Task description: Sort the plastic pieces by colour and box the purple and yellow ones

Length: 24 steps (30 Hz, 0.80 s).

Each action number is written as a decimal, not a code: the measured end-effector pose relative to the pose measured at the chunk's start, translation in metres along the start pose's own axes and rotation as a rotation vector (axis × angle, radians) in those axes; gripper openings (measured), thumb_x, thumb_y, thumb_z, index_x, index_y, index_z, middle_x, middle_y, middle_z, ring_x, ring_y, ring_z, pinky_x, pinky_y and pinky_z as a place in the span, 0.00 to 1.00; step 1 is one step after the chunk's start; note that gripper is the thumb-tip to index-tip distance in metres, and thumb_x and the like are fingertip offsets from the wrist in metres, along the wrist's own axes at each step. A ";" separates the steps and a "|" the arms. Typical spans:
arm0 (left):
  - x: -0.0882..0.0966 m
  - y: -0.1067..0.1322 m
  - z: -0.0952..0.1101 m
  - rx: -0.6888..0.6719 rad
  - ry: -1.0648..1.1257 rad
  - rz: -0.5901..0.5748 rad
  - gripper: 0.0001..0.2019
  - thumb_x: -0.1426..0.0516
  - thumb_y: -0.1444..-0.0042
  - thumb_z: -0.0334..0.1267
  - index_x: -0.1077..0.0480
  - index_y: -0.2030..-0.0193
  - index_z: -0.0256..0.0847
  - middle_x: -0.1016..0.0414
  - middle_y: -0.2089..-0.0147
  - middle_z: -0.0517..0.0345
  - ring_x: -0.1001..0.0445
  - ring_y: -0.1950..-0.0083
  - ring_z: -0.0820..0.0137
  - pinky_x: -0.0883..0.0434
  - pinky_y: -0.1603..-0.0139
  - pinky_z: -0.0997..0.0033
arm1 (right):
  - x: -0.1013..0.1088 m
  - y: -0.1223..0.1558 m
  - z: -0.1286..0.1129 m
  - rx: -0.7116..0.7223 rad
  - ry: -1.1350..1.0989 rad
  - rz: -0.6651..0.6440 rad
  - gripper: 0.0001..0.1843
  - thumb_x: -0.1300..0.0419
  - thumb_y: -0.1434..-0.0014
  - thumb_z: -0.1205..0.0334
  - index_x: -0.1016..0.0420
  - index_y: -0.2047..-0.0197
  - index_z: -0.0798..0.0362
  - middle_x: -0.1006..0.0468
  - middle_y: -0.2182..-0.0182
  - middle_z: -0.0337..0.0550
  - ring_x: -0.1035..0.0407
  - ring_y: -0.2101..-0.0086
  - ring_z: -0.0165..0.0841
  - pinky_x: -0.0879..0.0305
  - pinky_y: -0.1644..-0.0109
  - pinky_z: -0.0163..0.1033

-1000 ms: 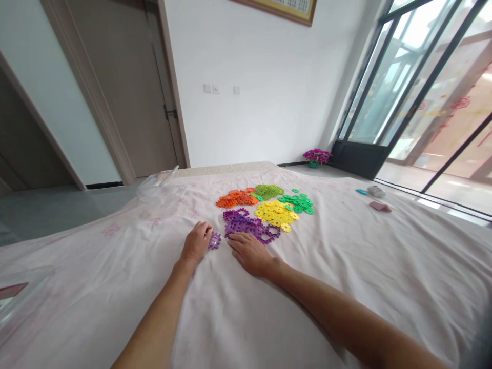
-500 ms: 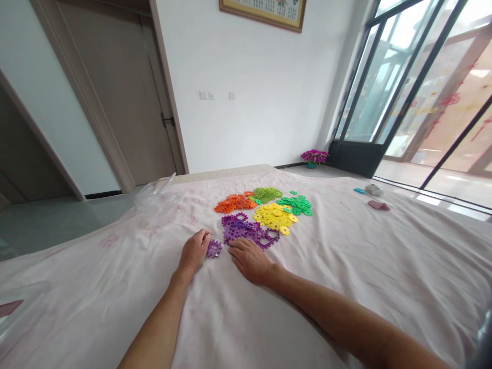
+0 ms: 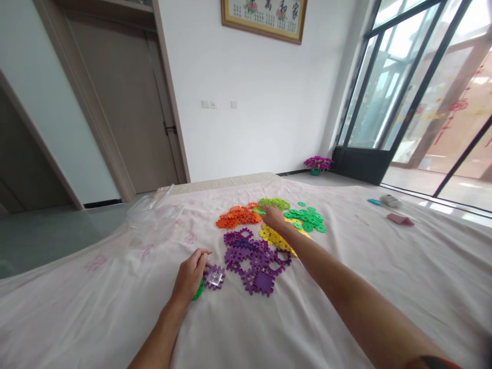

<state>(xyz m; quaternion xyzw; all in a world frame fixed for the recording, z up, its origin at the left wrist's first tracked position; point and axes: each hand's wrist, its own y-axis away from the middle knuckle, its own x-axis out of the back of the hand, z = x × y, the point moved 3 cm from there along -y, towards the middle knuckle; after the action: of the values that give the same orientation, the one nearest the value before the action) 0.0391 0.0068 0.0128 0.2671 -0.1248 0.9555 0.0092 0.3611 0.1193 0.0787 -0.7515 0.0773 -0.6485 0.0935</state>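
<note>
Flat plastic puzzle pieces lie in colour piles on a pale sheet (image 3: 346,287): purple (image 3: 255,259), orange (image 3: 238,217), yellow (image 3: 277,237), light green (image 3: 274,203) and dark green (image 3: 309,218). My left hand (image 3: 190,277) rests curled beside a small purple piece (image 3: 214,277), its fingers touching that piece, with a green piece (image 3: 199,290) under its edge. My right hand (image 3: 272,215) reaches far forward over the yellow pile to the meeting of the orange and green piles, fingers closed around a small green piece there.
A clear plastic bag (image 3: 154,210) lies at the sheet's far left. A remote and a small dark red thing (image 3: 400,219) lie at the right. A door stands at the left, glass doors at the right, a potted flower (image 3: 317,165) on the floor.
My right hand left the purple pile and stretched forward to the far piles. My left hand stayed by the small purple piece, and a green piece now shows under it. The camera dipped closer.
</note>
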 end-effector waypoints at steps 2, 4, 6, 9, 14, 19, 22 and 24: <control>-0.001 -0.001 -0.002 0.016 0.018 -0.010 0.20 0.53 0.37 0.50 0.28 0.48 0.44 0.22 0.68 0.60 0.22 0.67 0.67 0.28 0.63 0.69 | -0.012 -0.016 0.009 -0.019 0.027 -0.042 0.25 0.45 0.40 0.68 0.30 0.39 0.54 0.22 0.50 0.55 0.33 0.45 0.45 0.37 0.46 0.43; -0.002 -0.002 -0.002 0.029 0.017 -0.024 0.20 0.53 0.37 0.49 0.28 0.48 0.44 0.22 0.68 0.60 0.23 0.67 0.67 0.28 0.62 0.70 | -0.023 -0.025 0.014 -0.030 0.051 -0.085 0.24 0.43 0.43 0.70 0.27 0.43 0.54 0.22 0.52 0.56 0.33 0.46 0.46 0.37 0.46 0.44; -0.003 -0.002 -0.001 0.031 0.002 -0.035 0.20 0.53 0.37 0.49 0.28 0.48 0.44 0.22 0.68 0.60 0.23 0.66 0.67 0.29 0.61 0.70 | -0.032 -0.031 0.018 -0.043 0.068 -0.110 0.20 0.43 0.43 0.70 0.23 0.47 0.55 0.22 0.52 0.58 0.32 0.46 0.47 0.37 0.45 0.46; -0.002 -0.001 0.002 0.021 -0.036 -0.037 0.19 0.53 0.37 0.49 0.27 0.50 0.44 0.22 0.67 0.60 0.23 0.65 0.67 0.30 0.61 0.70 | -0.037 -0.034 0.022 -0.071 0.066 -0.111 0.18 0.45 0.41 0.69 0.21 0.50 0.55 0.21 0.53 0.57 0.30 0.48 0.46 0.37 0.45 0.46; -0.003 -0.002 0.002 0.028 -0.047 -0.033 0.18 0.52 0.38 0.49 0.27 0.51 0.45 0.21 0.67 0.60 0.23 0.65 0.66 0.31 0.61 0.71 | -0.023 -0.031 0.042 -0.151 0.002 -0.013 0.22 0.49 0.37 0.65 0.26 0.42 0.47 0.22 0.49 0.48 0.29 0.48 0.40 0.36 0.48 0.39; -0.003 -0.003 -0.003 0.029 -0.053 -0.036 0.17 0.52 0.38 0.48 0.27 0.52 0.46 0.22 0.67 0.60 0.24 0.65 0.66 0.32 0.60 0.71 | 0.005 -0.013 0.096 -0.308 -0.041 0.105 0.27 0.51 0.36 0.60 0.34 0.35 0.51 0.26 0.44 0.53 0.31 0.47 0.43 0.36 0.50 0.41; -0.003 -0.002 -0.003 0.016 -0.074 -0.033 0.16 0.51 0.38 0.48 0.27 0.53 0.46 0.22 0.66 0.61 0.24 0.64 0.66 0.32 0.60 0.71 | 0.010 0.008 0.124 -0.314 -0.081 0.069 0.25 0.43 0.41 0.58 0.26 0.42 0.53 0.21 0.51 0.52 0.27 0.54 0.42 0.35 0.55 0.38; -0.003 -0.002 -0.002 0.010 -0.097 -0.041 0.16 0.51 0.38 0.48 0.27 0.55 0.47 0.22 0.66 0.61 0.24 0.64 0.66 0.33 0.60 0.71 | 0.007 0.022 0.134 -0.279 -0.119 0.012 0.19 0.39 0.46 0.56 0.20 0.52 0.54 0.18 0.62 0.46 0.26 0.61 0.38 0.36 0.60 0.35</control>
<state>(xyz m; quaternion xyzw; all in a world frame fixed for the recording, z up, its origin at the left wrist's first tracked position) 0.0408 0.0094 0.0103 0.3157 -0.1148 0.9416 0.0216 0.4951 0.1021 0.0608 -0.7938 0.1656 -0.5852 -0.0038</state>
